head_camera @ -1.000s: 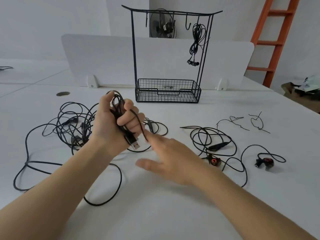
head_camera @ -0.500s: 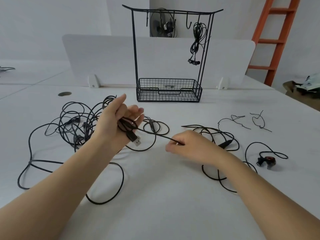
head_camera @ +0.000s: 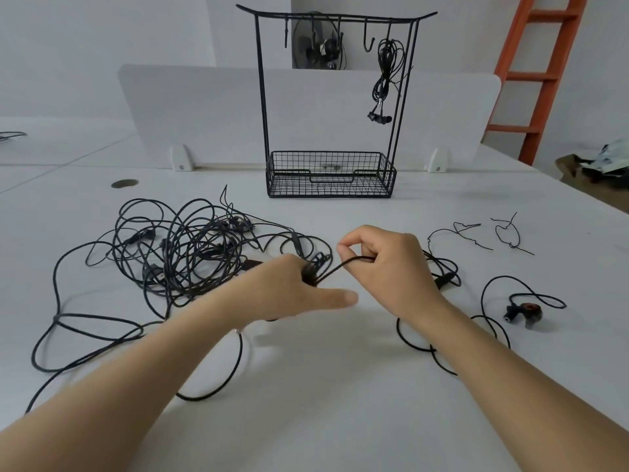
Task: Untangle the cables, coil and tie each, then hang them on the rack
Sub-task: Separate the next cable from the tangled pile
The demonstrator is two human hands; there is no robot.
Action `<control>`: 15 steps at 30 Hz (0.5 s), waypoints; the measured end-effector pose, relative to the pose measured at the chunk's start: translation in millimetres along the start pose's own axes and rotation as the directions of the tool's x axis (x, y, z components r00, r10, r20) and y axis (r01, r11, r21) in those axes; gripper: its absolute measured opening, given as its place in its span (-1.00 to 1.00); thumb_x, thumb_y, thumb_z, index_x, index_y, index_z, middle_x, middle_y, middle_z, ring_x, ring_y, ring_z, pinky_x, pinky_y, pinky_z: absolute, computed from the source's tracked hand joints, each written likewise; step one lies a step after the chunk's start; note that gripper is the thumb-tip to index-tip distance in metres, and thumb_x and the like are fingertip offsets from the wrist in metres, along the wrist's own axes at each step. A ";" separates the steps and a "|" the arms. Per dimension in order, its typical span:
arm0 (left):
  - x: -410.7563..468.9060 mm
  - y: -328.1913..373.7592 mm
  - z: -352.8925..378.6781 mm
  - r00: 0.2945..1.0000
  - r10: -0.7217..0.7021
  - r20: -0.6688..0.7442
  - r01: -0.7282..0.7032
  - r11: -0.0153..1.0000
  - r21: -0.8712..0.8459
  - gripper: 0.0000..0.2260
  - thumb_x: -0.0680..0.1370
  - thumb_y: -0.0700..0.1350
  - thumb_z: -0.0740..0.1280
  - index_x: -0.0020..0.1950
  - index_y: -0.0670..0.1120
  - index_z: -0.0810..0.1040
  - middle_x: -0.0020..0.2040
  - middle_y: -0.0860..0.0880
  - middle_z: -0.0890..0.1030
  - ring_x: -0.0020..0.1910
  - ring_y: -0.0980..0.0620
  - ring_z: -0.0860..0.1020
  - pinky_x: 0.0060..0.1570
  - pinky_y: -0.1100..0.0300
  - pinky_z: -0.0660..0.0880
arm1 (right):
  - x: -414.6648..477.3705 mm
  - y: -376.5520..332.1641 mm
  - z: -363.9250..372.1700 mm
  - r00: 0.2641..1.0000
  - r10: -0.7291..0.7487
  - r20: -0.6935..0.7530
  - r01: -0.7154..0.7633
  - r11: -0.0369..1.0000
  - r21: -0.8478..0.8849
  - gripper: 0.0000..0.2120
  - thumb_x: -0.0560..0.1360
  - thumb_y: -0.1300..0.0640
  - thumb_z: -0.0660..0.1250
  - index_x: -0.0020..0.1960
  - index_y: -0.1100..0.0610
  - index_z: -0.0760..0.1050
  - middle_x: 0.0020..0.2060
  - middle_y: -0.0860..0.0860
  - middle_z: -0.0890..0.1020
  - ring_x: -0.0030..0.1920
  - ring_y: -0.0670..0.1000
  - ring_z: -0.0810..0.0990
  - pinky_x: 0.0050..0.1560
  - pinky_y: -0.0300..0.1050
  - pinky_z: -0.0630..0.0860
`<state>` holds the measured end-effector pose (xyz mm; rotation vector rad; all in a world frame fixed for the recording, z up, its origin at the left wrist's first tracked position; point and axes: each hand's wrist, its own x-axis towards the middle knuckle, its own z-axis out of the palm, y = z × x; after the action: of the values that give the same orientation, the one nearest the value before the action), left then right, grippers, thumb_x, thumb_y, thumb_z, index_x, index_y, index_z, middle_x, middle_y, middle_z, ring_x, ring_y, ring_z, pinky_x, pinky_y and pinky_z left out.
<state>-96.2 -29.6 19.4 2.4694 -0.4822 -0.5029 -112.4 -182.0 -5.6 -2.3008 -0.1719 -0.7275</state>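
- Black cable (head_camera: 335,267) runs taut from the left hand (head_camera: 289,291) to the right hand (head_camera: 388,267) above the white table (head_camera: 340,420), as I watch through the head camera.
- Left hand grips a small bunch of its loops, thumb stretched out; right hand pinches the strand.
- Left of them lies the tangle (head_camera: 183,247) of cables; behind stands the rack (head_camera: 340,187), one coiled set (head_camera: 386,73) hanging from its right-most hook.
- Red-backed earphones (head_camera: 524,310) lie to the right, wire ties (head_camera: 507,233) beyond them.
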 end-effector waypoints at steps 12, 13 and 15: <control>6.8 -16.6 -15.6 0.931 0.334 0.150 -0.125 0.673 -0.729 -0.51 0.47 0.30 0.04 -0.50 -0.01 0.31 -0.55 0.03 0.24 -0.59 0.14 0.09 -0.63 0.36 0.04 | 7.2 7.6 -9.6 0.990 0.144 -0.003 -0.144 0.984 -0.104 -0.91 0.48 0.16 0.29 -0.17 0.09 0.56 -0.50 -0.02 0.46 -0.38 0.01 0.43 -0.25 -0.11 0.38; 9.9 -17.9 -15.4 0.944 0.321 0.069 -0.154 0.618 -0.771 -0.48 0.51 0.29 0.03 -0.47 -0.03 0.36 -0.54 0.00 0.28 -0.59 0.13 0.09 -0.62 0.37 0.04 | 7.4 7.9 -10.8 0.990 0.138 -0.015 -0.139 0.975 -0.174 -0.88 0.50 0.13 0.26 -0.15 0.10 0.55 -0.46 0.01 0.50 -0.33 0.07 0.46 -0.23 -0.10 0.39; 16.1 -18.3 -12.8 0.961 0.220 -0.167 -0.262 0.530 -0.807 -0.49 0.59 0.20 0.00 -0.33 -0.07 0.51 -0.49 -0.04 0.37 -0.62 0.14 0.13 -0.59 0.40 0.04 | 6.6 9.5 -11.4 0.996 0.088 -0.028 -0.093 0.951 -0.296 -0.84 0.53 0.11 0.21 -0.13 0.12 0.54 -0.43 0.05 0.53 -0.31 0.12 0.45 -0.23 -0.10 0.38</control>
<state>-72.4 -16.7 14.4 1.4529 -0.4245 -0.4183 -109.1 -197.1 -0.9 -2.5677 0.0551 -0.7656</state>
